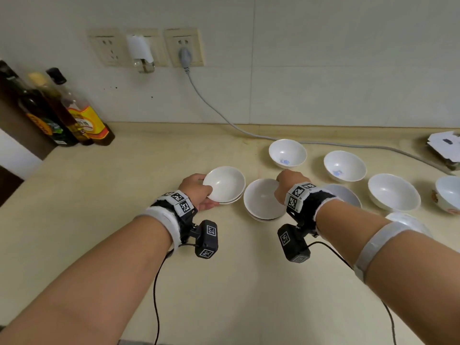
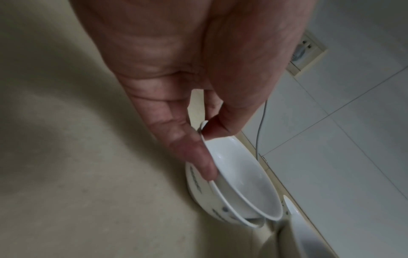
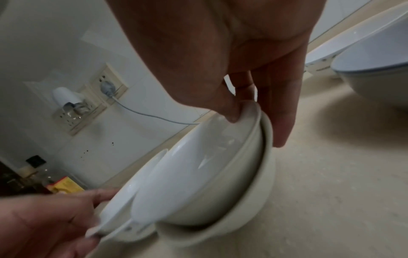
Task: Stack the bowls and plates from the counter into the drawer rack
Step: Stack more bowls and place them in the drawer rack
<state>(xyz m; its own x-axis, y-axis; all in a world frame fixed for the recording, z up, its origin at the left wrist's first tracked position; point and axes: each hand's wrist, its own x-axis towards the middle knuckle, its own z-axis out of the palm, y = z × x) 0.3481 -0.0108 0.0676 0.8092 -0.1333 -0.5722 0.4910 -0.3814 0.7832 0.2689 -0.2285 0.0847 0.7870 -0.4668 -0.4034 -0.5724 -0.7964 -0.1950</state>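
Beige stone-look counter running along a wall of pale tiles, with three wall sockets up top, a grey plug and cable trailing down across the back of the counter, and three sauce/oil bottles bunched in the far left corner. Some white paper stuff sits at the far right edge. All the bowls are sitting mouth-up, round so no real long axis to speak of. The left hand pinches the near-left rim of the left bowl pair, thumb inside and fingers under the outer wall; the left wrist cam shows it's two bowls nested, the top one tilted a bit. The right hand grips the right bowl pair at its far-right rim, thumb over the lip, fingers down the outside; the right wrist cam shows two nested there too. Those two stacks are just beside each other, mid-counter. Loose singles: two blue-patterned bowls toward the back, one plain white bowl right of them, one blue-rimmed bowl half hidden behind the right wrist, one bowl with a reddish outside pattern at the edge, plus a white dish partly under the right forearm, can't tell if bowl or plate.
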